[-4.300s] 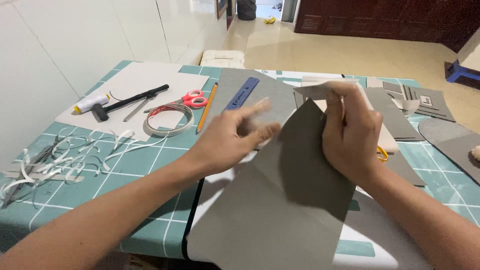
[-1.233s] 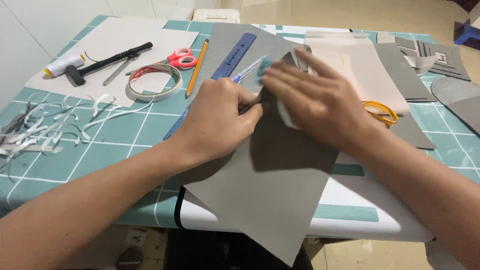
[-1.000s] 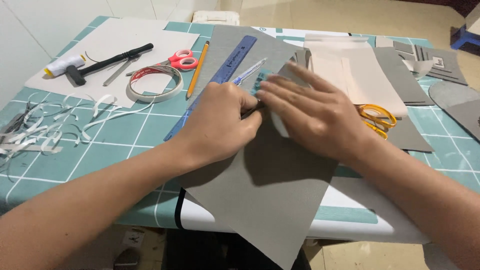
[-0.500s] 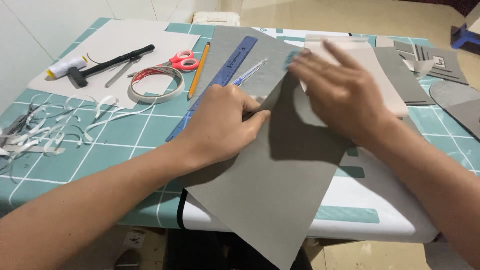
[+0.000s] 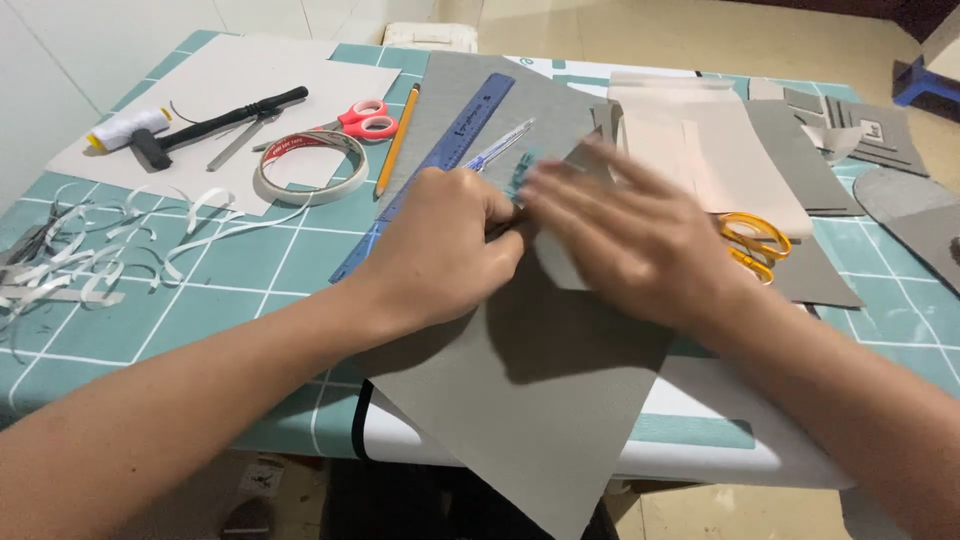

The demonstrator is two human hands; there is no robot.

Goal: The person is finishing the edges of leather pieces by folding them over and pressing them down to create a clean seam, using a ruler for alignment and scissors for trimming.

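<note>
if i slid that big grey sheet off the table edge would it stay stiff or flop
The grey sheet would probably bend rather than stay rigid: it looks thin and lies flat under the left hand and right hand. It likely slides easily and seems light, since its corner already overhangs the table.

Both hands and forearms are bare (no sleeves, rings, watch or gloves in view).

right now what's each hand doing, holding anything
Left hand: curled, pressing down on the grey sheet; a closed grip cannot be told.
Right hand: open, fingers spread flat on the same sheet, motion-blurred.
</note>
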